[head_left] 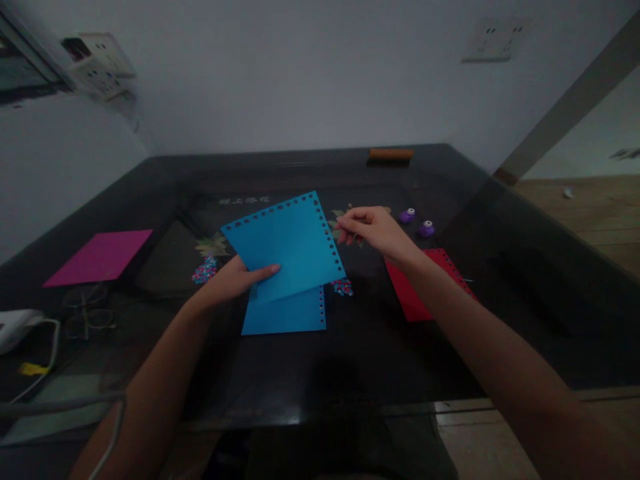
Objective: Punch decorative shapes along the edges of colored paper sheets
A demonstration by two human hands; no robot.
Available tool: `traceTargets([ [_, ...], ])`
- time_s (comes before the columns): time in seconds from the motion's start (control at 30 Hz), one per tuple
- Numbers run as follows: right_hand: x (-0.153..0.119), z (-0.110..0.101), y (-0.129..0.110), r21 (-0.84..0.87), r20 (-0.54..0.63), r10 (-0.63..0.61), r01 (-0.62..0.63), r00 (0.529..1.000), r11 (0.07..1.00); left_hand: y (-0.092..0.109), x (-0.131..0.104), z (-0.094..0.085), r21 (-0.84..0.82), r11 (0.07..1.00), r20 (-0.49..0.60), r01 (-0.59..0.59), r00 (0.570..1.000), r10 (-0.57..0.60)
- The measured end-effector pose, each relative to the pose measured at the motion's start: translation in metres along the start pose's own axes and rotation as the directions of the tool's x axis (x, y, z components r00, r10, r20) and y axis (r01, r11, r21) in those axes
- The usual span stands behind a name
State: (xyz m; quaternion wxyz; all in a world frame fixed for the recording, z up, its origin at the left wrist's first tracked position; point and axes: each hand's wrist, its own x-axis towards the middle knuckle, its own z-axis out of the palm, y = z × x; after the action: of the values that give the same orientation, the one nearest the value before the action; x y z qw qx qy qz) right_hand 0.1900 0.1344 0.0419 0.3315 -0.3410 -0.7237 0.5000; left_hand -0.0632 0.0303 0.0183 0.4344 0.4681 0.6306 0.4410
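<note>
A blue sheet [287,247] with small holes punched along its top and right edges is held up by my left hand [235,279], whose thumb lies on its front. Beneath it, another blue sheet [285,315] with holes down its right side shows on the dark table. My right hand [367,230] is just right of the raised sheet, fingertips pinched together; whatever they hold is too small to make out. Small pink and blue pieces lie in a pile [205,270] by my left hand, and more pieces [343,287] lie at the right of the blue sheets.
Under my right forearm lies a red sheet [410,293] with punched holes. Two purple punches [426,229] stand behind it. A magenta sheet [103,257], glasses [89,317] and a white cabled device [17,328] are at left. A brown roll [391,154] lies at the back edge.
</note>
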Motion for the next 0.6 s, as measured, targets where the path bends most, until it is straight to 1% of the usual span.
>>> traceTargets([
  [0.1,0.003,0.004,0.010,-0.003,0.018,0.027,-0.027,0.999,1.000,-0.002,0.006,-0.004,-0.130,0.991,-0.111,-0.006,0.994,-0.009],
  [0.2,0.005,0.012,0.019,-0.029,0.059,0.033,-0.032,0.998,0.999,-0.005,0.013,-0.009,-0.297,0.954,-0.242,-0.046,0.970,-0.029],
  [0.27,0.005,0.017,0.022,-0.056,0.085,0.032,-0.028,0.996,0.998,-0.005,0.017,-0.012,-0.374,0.923,-0.295,-0.092,0.955,-0.024],
  [0.37,0.008,0.026,0.023,-0.121,0.102,0.033,-0.021,0.994,0.992,-0.006,0.020,-0.016,-0.421,0.892,-0.313,-0.164,0.949,0.027],
  [0.47,0.013,0.039,0.021,-0.259,0.087,0.011,0.012,0.996,0.966,-0.007,0.021,-0.017,-0.433,0.880,-0.317,-0.196,0.947,0.055],
  [0.53,0.016,0.052,0.019,-0.419,0.056,-0.012,0.035,0.998,0.908,-0.008,0.020,-0.016,-0.428,0.881,-0.307,-0.204,0.949,0.070],
  [0.6,0.019,0.066,0.015,-0.606,0.012,-0.038,0.038,0.999,0.794,-0.007,0.019,-0.014,-0.415,0.886,-0.276,-0.207,0.956,0.094],
])
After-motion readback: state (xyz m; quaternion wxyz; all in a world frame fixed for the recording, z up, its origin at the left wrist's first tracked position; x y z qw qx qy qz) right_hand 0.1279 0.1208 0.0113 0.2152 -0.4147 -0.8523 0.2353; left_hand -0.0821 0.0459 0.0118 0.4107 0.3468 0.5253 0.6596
